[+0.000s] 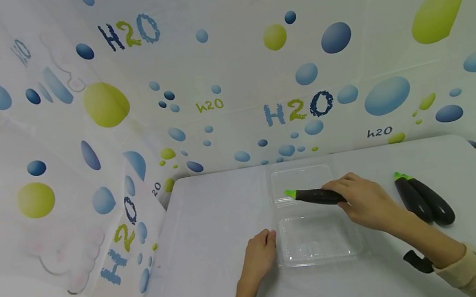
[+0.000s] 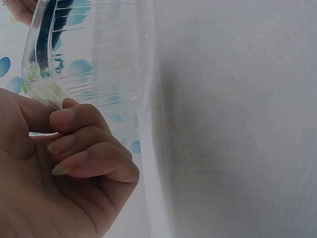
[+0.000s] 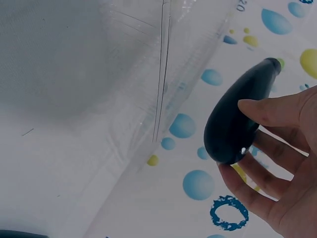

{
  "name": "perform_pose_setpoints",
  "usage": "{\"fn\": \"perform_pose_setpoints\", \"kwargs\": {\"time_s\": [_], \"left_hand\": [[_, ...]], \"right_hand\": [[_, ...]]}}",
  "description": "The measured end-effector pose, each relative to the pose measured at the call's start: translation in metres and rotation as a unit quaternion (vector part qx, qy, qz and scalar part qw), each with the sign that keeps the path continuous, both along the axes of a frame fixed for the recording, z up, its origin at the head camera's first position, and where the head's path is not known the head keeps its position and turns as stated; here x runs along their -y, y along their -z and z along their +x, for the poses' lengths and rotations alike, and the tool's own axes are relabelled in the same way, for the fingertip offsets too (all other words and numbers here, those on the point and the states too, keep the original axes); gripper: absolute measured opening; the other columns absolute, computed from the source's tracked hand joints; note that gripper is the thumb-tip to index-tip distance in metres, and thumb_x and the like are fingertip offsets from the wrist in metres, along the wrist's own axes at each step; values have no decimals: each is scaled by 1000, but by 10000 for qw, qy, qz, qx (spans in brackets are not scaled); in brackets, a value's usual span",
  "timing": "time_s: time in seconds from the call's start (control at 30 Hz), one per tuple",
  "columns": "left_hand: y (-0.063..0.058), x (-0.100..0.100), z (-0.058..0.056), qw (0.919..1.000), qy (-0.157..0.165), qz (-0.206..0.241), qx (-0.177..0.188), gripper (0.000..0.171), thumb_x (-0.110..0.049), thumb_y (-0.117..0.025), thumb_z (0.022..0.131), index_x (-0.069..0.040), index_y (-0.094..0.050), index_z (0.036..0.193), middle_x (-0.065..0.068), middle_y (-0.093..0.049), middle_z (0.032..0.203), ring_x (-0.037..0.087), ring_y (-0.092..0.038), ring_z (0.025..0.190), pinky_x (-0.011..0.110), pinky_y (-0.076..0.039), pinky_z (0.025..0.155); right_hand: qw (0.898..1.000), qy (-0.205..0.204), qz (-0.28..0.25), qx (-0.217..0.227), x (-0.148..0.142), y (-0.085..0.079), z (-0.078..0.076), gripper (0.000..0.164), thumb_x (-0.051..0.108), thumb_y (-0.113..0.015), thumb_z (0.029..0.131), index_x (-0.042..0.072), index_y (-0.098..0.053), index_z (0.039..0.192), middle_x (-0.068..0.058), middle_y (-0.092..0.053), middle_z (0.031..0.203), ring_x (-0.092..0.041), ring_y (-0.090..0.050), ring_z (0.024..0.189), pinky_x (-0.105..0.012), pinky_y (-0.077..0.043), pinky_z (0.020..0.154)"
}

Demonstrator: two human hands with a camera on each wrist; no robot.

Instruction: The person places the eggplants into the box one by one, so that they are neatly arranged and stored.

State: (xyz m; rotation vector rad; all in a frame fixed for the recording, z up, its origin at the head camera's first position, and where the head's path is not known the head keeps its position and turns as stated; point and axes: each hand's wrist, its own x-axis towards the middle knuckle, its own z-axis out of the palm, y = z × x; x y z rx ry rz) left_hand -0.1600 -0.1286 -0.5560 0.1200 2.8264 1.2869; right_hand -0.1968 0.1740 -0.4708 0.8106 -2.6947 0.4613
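Note:
A clear plastic clamshell container (image 1: 321,240) lies opened out on the table, one half behind the other. At its left edge is my left hand (image 1: 260,255); in the left wrist view the thumb and index finger pinch the rim of the container (image 2: 109,49), the other fingers curled in. My right hand (image 1: 364,200) grips a dark eggplant (image 1: 315,197) with a green stem end, held over the container with the stem pointing left. In the right wrist view, thumb and fingers lie along opposite sides of the eggplant (image 3: 237,114).
Two more eggplants (image 1: 434,201) lie side by side on the right of the white table (image 1: 212,217), beyond my right forearm. Behind the table and at its left hangs a white sheet (image 1: 232,59) printed with blue and green drops.

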Motion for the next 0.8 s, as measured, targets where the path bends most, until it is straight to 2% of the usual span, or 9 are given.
{"fn": "perform_pose_setpoints", "kwargs": {"time_s": [0.43,0.8], "left_hand": [[1,1,-1,10000,0,20,20,37,-25,-46,111,-13,-54,77,-5,-43,62,10,-39,54,25,-32,48],[-1,1,0,10000,10,-39,54,37,-24,-46,111,-13,-53,77,-5,-42,62,10,-39,55,25,-32,49]], "right_hand": [[9997,-114,131,169,8,5,-6,47,1,-82,85,14,-70,129,-5,-73,119,-25,-64,109,-47,-58,83],[9985,-338,316,288,16,4,-8,47,-1,-82,84,14,-72,127,-3,-74,121,-25,-65,110,-47,-58,83]]}}
